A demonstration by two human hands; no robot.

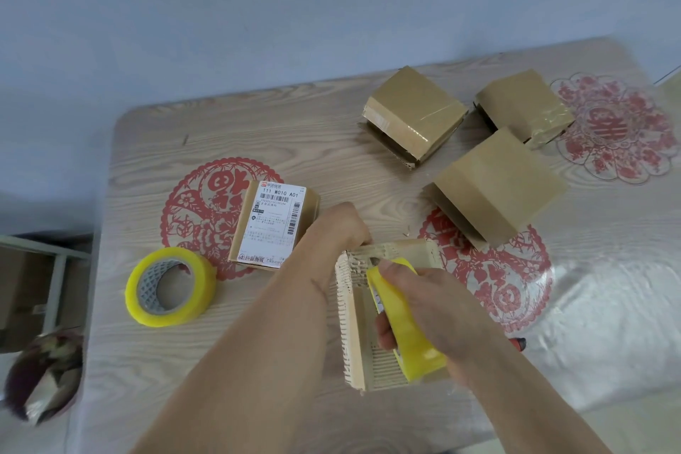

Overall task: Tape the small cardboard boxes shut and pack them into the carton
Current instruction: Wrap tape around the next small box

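While the right hand (pixel 435 310) gripped a yellow tape roll (pixel 405 321) and pressed it onto the torn cardboard box (pixel 372 317) nearest the person, the left hand (pixel 339 228) curled over that box's far left corner, holding it down on the wood-grain surface (pixel 258 361). Left of the torn box lay a second tape roll (pixel 170 287), flat and untouched. Just beyond it and left of the torn box stood a labelled box (pixel 274 227), its white shipping label up, on a red paper-cut decoration (pixel 199 210). Right and beyond the torn box sat a plain brown box (pixel 497 184). Farther beyond were two taped boxes (pixel 414 112) (pixel 525 105), side by side and apart. Whether any carton was in view could not be told.
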